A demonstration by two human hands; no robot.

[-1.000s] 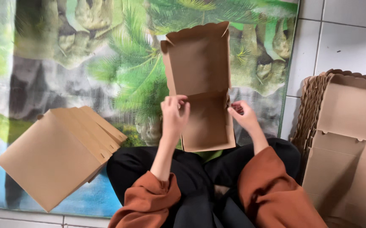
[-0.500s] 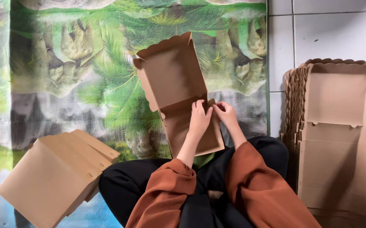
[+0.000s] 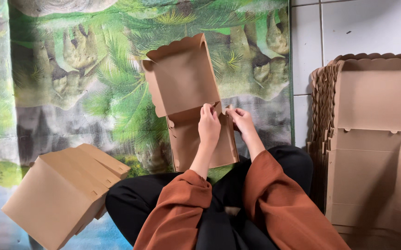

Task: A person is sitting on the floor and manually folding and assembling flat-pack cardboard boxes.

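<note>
One brown cardboard box blank is in work, held above the lap w/ its scalloped lid panel tipped up and away, over the printed palm-leaf mat. Both hands meet at its right-side corner, near the crease between lid and base. Left hand is curled, fingers pinched on the wall edge there; right hand is narrow too, thumb and fingertips nipping a small tab just beside it. Neither hand is spread wide.

To do this fold cleanly, in my view: keep the side wall square to the base w/ the left, press the tab along its pre-cut crease w/ the right, don't force it or the thin board may buckle.

Further out: finished boxes lie closed at the person's left knee, touching the mat. At the right, a tall stack of flat blanks stands on the white tiled floor, well apart from the hands.
</note>
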